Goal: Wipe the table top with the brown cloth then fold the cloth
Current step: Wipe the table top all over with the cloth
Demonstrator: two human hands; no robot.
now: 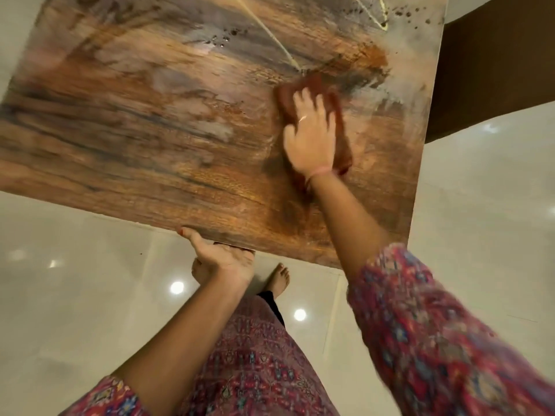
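A wooden table top (156,121) with streaky brown grain fills the upper part of the head view. The brown cloth (341,127) lies bunched on its right half. My right hand (310,136) presses flat on top of the cloth, fingers spread, and covers most of it; both are blurred by motion. My left hand (220,259) grips the near edge of the table, thumb on top, fingers hidden underneath. Dark specks and droplets (223,39) sit on the far part of the top, with more at the far right corner (405,13).
Glossy pale floor tiles (75,280) surround the table and reflect ceiling lights. A dark brown panel (492,79) stands to the right of the table. My bare foot (277,280) is just under the near edge.
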